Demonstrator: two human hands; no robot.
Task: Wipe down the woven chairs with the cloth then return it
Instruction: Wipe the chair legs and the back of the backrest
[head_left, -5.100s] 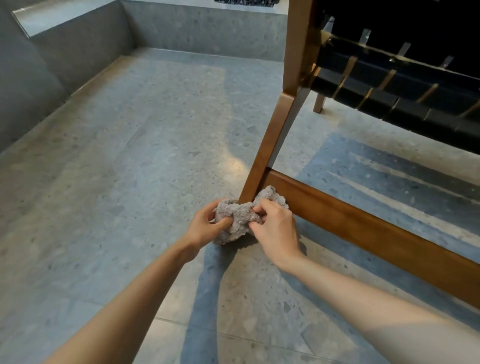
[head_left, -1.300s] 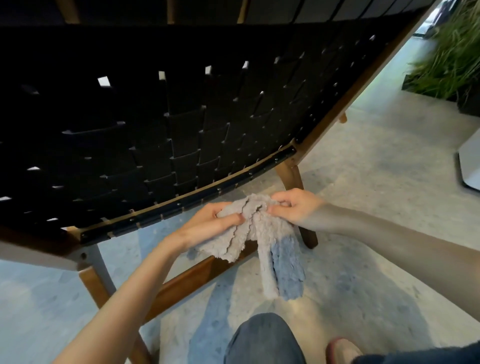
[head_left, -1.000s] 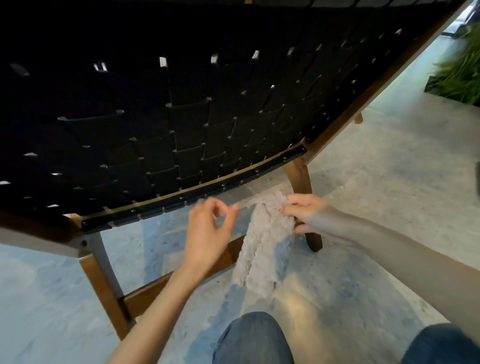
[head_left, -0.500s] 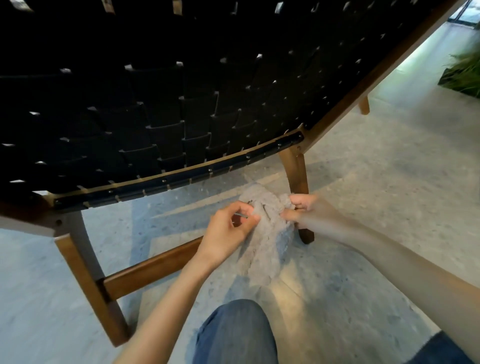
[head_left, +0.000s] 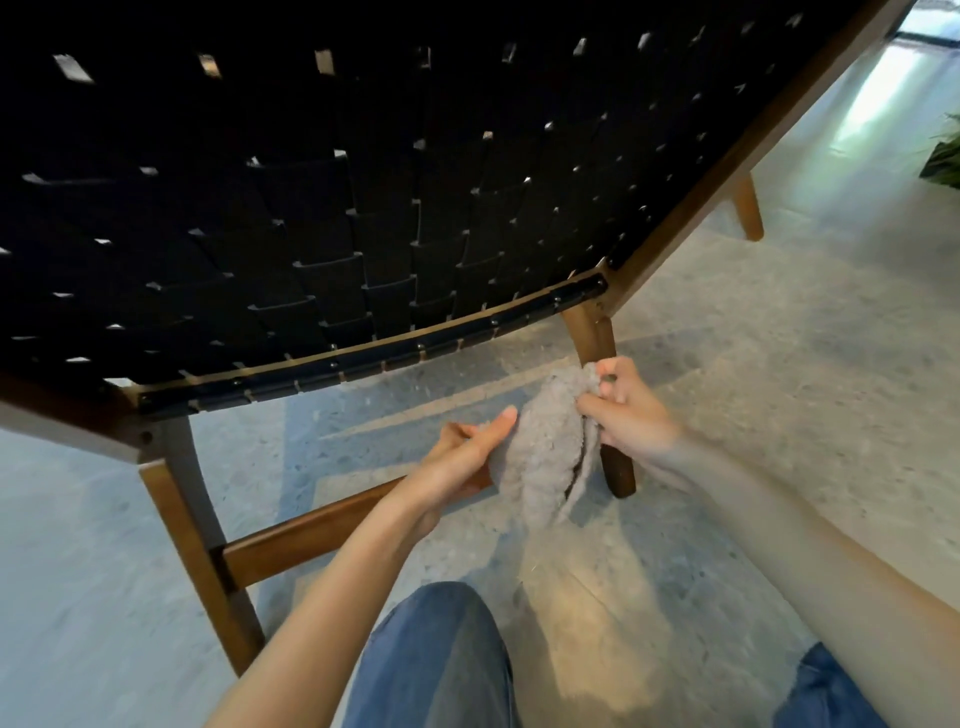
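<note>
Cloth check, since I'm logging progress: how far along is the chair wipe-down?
Done: nothing visible proves any part was wiped. In hand: the left hand and right hand both hold the cloth, bunched, in front of the woven chair by its leg, seemingly regathering it. Left: probably more wiping, then returning the cloth.

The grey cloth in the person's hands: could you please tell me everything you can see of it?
The cloth is pale grey with a fluffy, towel-like pile. It is bunched into loose vertical folds and hangs in the air below the chair's black woven panel. The right hand pinches its top; the left hand holds its left side, thumb laid along it. It partly hides the wooden leg behind it; whether they touch cannot be told.
</note>
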